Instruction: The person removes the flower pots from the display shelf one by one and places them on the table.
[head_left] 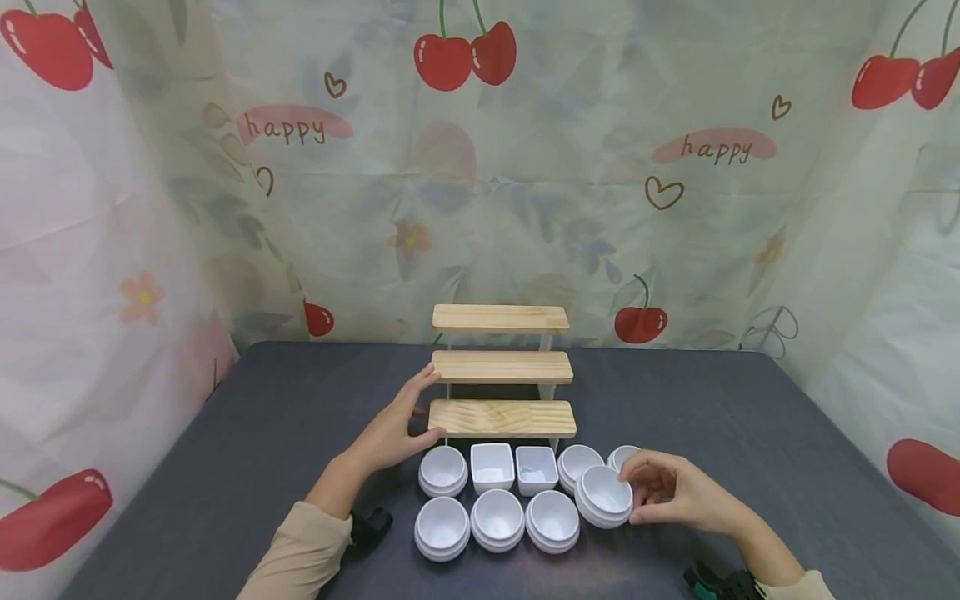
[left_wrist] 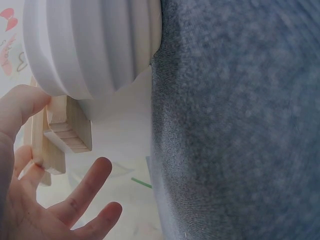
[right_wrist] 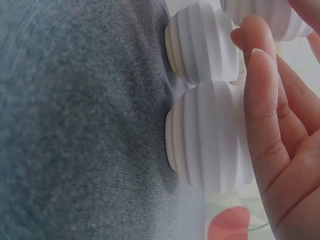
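Note:
A three-tier wooden display stand (head_left: 501, 418) stands mid-table. My left hand (head_left: 397, 421) is spread at its left side, fingertips at the middle board and thumb at the lowest board's end; in the left wrist view the ring and little fingers extend free of the boards. My right hand (head_left: 671, 493) pinches a white round bowl (head_left: 603, 493) by its right side, thumb in front and fingers behind. The right wrist view shows this bowl (right_wrist: 267, 17) raised at the top, partly cut off. Beneath the hand there, two ribbed white bowls (right_wrist: 210, 137) rest on the cloth.
Just before the stand are several white dishes: two square bowls (head_left: 492, 467) between round ones (head_left: 443, 472), and three round bowls (head_left: 498, 520) in a front row. Dark cloth (head_left: 247, 467) covers the table. Printed curtains (head_left: 540, 217) enclose the back and sides.

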